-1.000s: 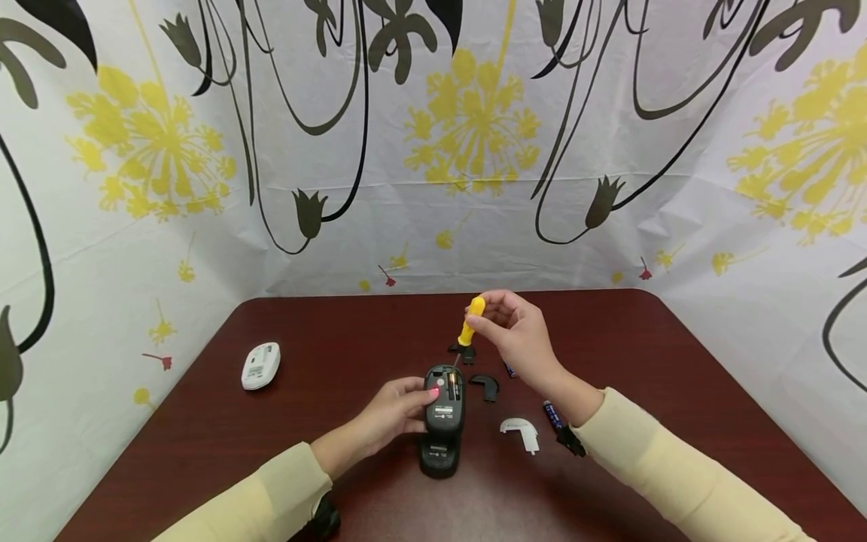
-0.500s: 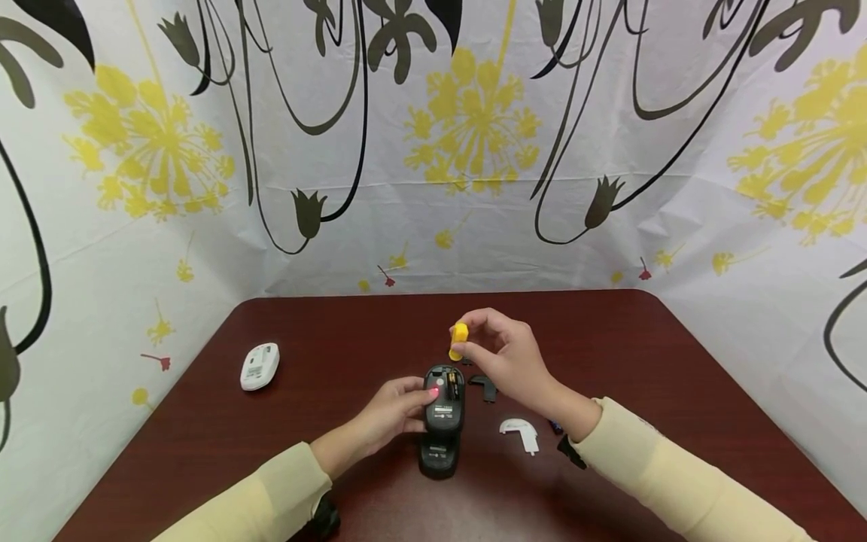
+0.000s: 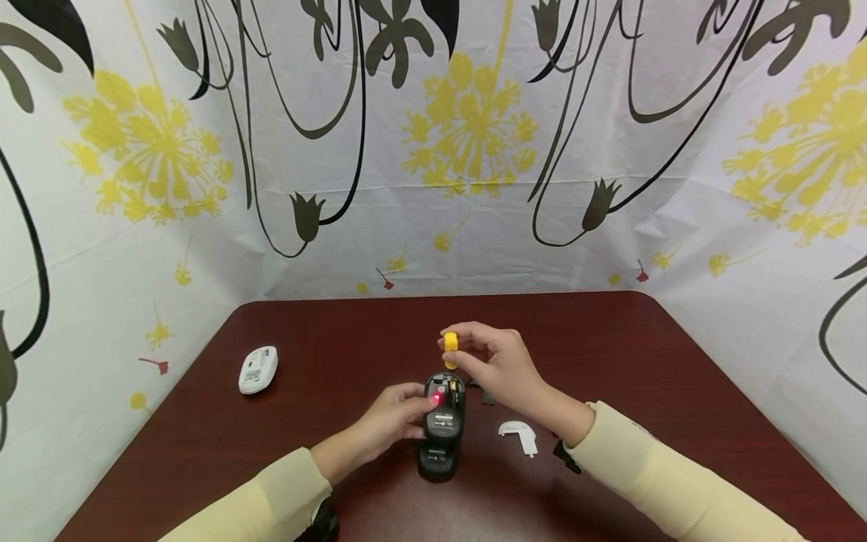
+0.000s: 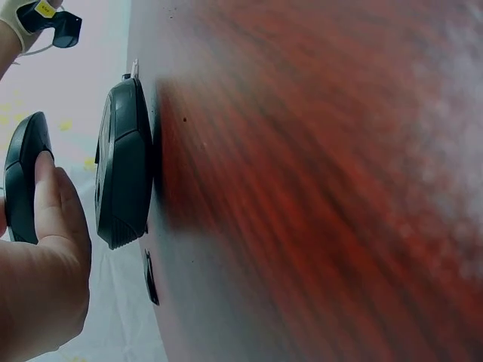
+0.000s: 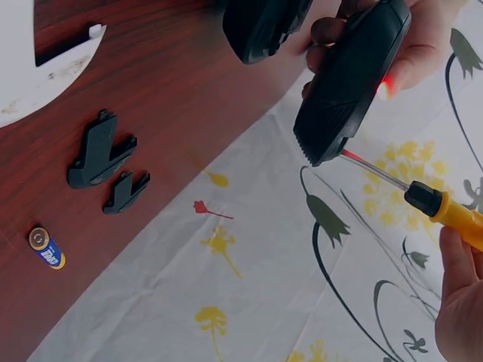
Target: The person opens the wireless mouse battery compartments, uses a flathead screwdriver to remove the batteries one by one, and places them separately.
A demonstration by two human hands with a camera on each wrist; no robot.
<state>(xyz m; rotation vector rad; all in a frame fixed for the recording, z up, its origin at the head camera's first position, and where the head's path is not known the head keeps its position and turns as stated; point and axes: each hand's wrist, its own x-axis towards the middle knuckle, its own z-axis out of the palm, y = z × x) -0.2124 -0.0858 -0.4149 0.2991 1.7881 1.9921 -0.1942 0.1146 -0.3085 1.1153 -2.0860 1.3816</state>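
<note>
My left hand (image 3: pixel 396 415) grips a black computer mouse (image 3: pixel 443 423), underside up, its battery bay uncovered with a battery (image 3: pixel 454 388) inside. A red light glows beside the thumb. Between thumb and fingers, my right hand (image 3: pixel 506 370) pinches the yellow handle of a screwdriver (image 3: pixel 451 345). In the right wrist view the screwdriver's shaft (image 5: pixel 377 170) points at the open end of the mouse, and its tip is hidden there. A second black mouse (image 3: pixel 437 461) lies on the table under the held one, and the left wrist view has the held mouse clear of it.
A white mouse (image 3: pixel 258 369) lies at the left of the dark red table (image 3: pixel 176 452). Right of my hands is a white battery cover (image 3: pixel 520 435). Two black covers, one larger (image 5: pixel 94 157) and one smaller (image 5: pixel 125 194), lie near a blue battery (image 5: pixel 47 248).
My right hand has come down and left, bringing the screwdriver from above the mouse's far end to its edge. The red light has come on. My left hand stays about where it was.
</note>
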